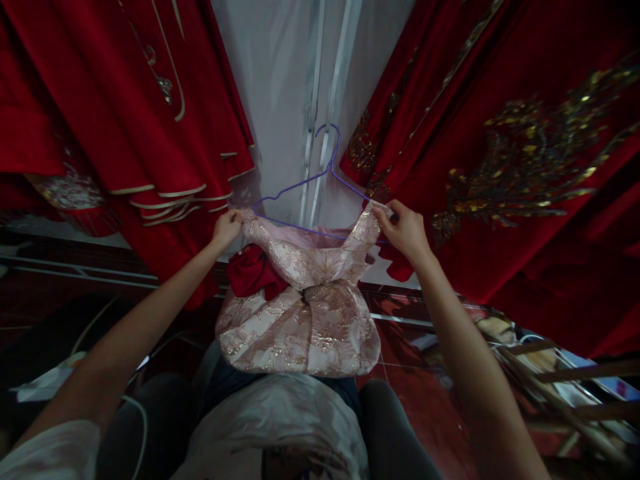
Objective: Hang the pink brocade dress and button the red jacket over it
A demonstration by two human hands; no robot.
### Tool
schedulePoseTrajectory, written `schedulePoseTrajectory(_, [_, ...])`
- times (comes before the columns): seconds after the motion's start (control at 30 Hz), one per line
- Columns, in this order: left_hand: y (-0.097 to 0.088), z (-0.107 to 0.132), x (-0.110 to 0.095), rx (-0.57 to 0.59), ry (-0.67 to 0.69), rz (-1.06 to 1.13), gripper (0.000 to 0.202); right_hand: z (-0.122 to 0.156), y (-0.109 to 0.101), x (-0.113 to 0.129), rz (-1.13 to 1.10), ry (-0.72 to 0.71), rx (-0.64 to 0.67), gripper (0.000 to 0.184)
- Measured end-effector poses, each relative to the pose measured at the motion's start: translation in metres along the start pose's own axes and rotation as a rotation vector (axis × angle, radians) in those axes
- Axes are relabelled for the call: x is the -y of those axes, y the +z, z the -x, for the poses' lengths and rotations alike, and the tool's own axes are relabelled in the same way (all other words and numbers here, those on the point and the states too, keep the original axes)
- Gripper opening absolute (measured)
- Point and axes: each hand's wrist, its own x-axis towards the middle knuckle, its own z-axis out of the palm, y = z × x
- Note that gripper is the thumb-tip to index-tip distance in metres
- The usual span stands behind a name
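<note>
A pale pink brocade dress (pixel 320 320) with gold pattern lies over my lap, its bodice raised toward the wall. A purple wire hanger (pixel 300 181) sits in its neckline, the hook pointing up and away. My left hand (pixel 229 225) pinches the dress's left shoulder strap near one hanger end. At the other end, my right hand (pixel 404 230) has thumb and fingers closed on the right strap. A piece of dark red cloth (pixel 253 270) rests against the left side of the bodice; how it is attached cannot be made out.
Red garments with pale trim (pixel 165 153) hang on the left. On the right hang red garments with gold sequins (pixel 525 160). A pale wall (pixel 280 87) stands between them. Wooden slats (pixel 575 373) and clutter lie at lower right, above a red tiled floor (pixel 420 413).
</note>
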Motion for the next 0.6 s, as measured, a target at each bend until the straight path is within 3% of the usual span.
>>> schedulePoseTrajectory(0.17, [-0.003, -0.003, -0.020, -0.005, 0.164, 0.226, 0.024, 0.001, 0.000, 0.000, -0.005, -0.008, 0.018, 0.040])
schedulePoseTrajectory(0.33, [0.004, -0.008, -0.060, 0.032, 0.260, 0.222, 0.036, 0.002, 0.001, -0.001, -0.055, -0.008, 0.063, 0.043])
schedulePoseTrajectory(0.47, [0.013, -0.010, -0.094, 0.117, 0.449, 0.159, 0.039, 0.001, 0.004, -0.007, -0.102, -0.013, 0.083, 0.045])
schedulePoseTrajectory(0.53, [0.013, -0.011, -0.097, 0.150, 0.505, 0.135, 0.037, 0.000, 0.007, -0.010, -0.123, -0.020, 0.064, 0.044])
schedulePoseTrajectory(0.6, [0.013, -0.008, -0.086, 0.106, 0.466, 0.150, 0.035, -0.002, 0.011, -0.012, -0.148, -0.019, 0.066, 0.042])
